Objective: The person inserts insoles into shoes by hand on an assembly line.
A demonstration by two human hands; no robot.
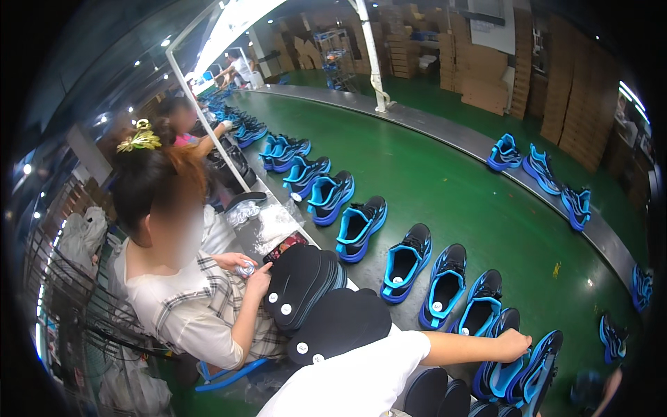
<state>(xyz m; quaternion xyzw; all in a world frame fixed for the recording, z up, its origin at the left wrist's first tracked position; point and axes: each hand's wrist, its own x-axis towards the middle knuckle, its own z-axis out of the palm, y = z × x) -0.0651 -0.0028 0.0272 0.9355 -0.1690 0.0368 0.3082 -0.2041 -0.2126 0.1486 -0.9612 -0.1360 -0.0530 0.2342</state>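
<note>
My left hand (515, 344) reaches out from a white short sleeve and grips the heel collar of a black and blue sports shoe (533, 372) at the near edge of the green conveyor belt (445, 187). More shoes of the same kind (445, 285) stand in a row beside it along the belt. A blurred, skin-coloured shape at the dark lower right rim may be my right hand (610, 390); its fingers cannot be made out. Stacks of black insoles (306, 285) lie on the bench to my left.
A co-worker in a checked shirt (194, 299) sits close on the left, handling a small object. More workers sit further along the line. Other blue shoes (538, 167) ride the belt's far side. Cardboard boxes (479, 76) are piled at the back.
</note>
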